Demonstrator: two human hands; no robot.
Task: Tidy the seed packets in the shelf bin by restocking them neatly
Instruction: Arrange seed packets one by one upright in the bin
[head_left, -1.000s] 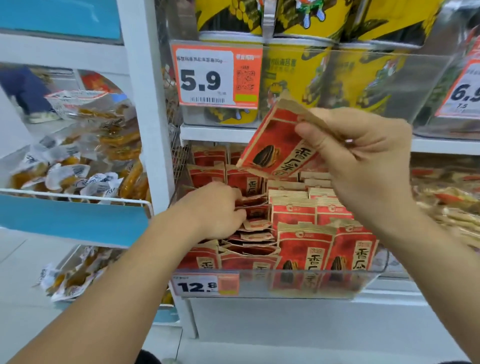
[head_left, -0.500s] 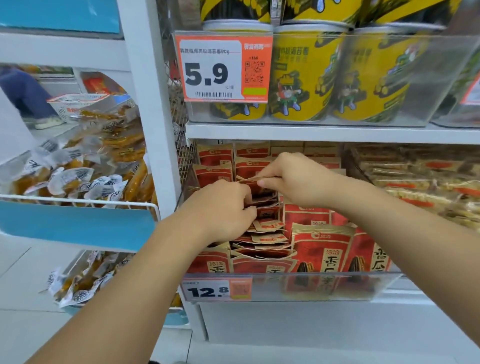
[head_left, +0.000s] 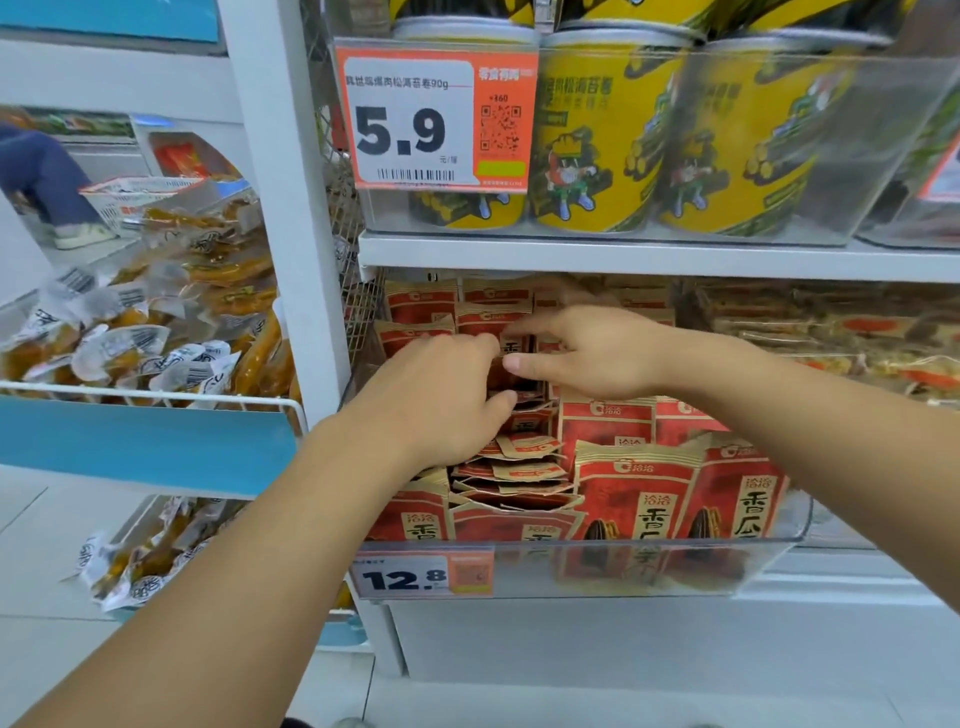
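Shop shelf, clear bin (head_left: 571, 569): seed packet (head_left: 514, 348) now lowered into back-left rows; right hand (head_left: 587, 353) pinching it, left hand (head_left: 441, 395) curled, parting packets. Nearly seated.

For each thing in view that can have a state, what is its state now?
Left hand: fingers curled among the packets in the bin's left row.
Right hand: pinching a red packet upright in that row.
Left row packets: slumped, lying flat and crooked.
Right row packets: standing upright, faces forward.
Bin: nearly full.
Yellow tubs: upright, lids on.
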